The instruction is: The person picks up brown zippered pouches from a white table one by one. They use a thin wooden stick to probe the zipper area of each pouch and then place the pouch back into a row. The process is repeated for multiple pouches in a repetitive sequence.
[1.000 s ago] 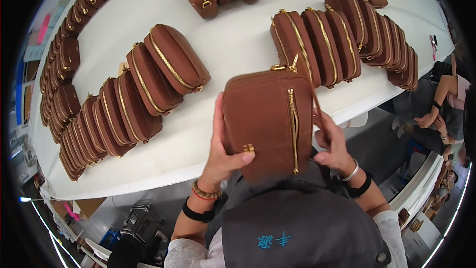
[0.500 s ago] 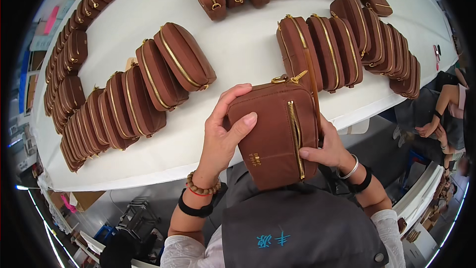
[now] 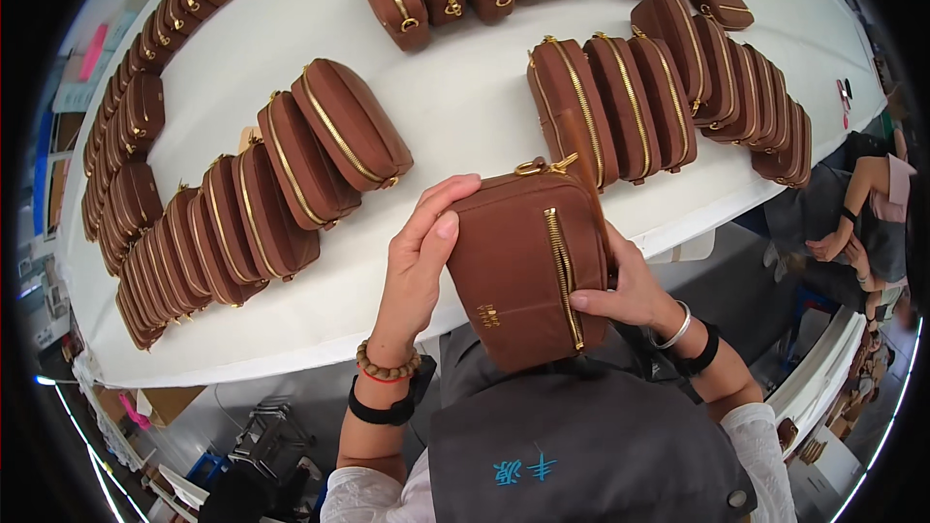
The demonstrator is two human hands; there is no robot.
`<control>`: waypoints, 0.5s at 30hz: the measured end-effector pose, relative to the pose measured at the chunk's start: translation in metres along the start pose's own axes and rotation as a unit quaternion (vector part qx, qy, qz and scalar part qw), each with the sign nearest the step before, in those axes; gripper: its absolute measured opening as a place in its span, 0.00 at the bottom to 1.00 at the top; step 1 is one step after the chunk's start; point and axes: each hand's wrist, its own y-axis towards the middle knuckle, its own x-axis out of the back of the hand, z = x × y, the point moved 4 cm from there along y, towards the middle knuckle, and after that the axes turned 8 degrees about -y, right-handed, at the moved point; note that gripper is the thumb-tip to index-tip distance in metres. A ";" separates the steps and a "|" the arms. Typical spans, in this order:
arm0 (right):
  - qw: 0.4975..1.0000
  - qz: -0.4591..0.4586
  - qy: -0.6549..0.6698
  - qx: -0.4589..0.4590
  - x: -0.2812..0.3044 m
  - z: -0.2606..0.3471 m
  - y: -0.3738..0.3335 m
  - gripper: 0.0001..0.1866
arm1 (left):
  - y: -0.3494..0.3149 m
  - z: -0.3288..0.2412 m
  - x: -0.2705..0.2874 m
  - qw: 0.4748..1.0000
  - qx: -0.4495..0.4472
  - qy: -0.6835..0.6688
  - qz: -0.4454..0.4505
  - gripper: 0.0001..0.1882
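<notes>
Since a second ago, my left grip (image 3: 421,257) has climbed to pinch the upper-left corner of the brown bag (image 3: 513,281); my right grip (image 3: 635,292) clasps the opposite side, thumb at the zip (image 3: 562,271), fingers probably behind. I hold it by the worktop (image 3: 465,97), near similar bags (image 3: 351,121).

Away to my right now, a co-worker (image 3: 870,184) has both hands (image 3: 830,244) close together, a dark band (image 3: 849,215) round one wrist and a pale pink sleeve (image 3: 899,184) higher up, while a small pink-and-black tool (image 3: 845,102) lies near the edge of my white table (image 3: 465,107). Lower on that side, I've got a second white table (image 3: 823,383) and a bright light strip (image 3: 886,426) curving along the rim. Down on my left, there's a dark metal cart (image 3: 269,436) on the grey floor (image 3: 325,397), with a cardboard box (image 3: 172,404) and a bright pink object (image 3: 136,410) near it, too small to make out.
</notes>
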 end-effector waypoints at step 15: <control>0.998 -0.052 0.020 -0.032 -0.006 -0.020 0.012 0.36 | 0.016 0.003 -0.007 0.916 -0.112 0.385 -0.026 0.36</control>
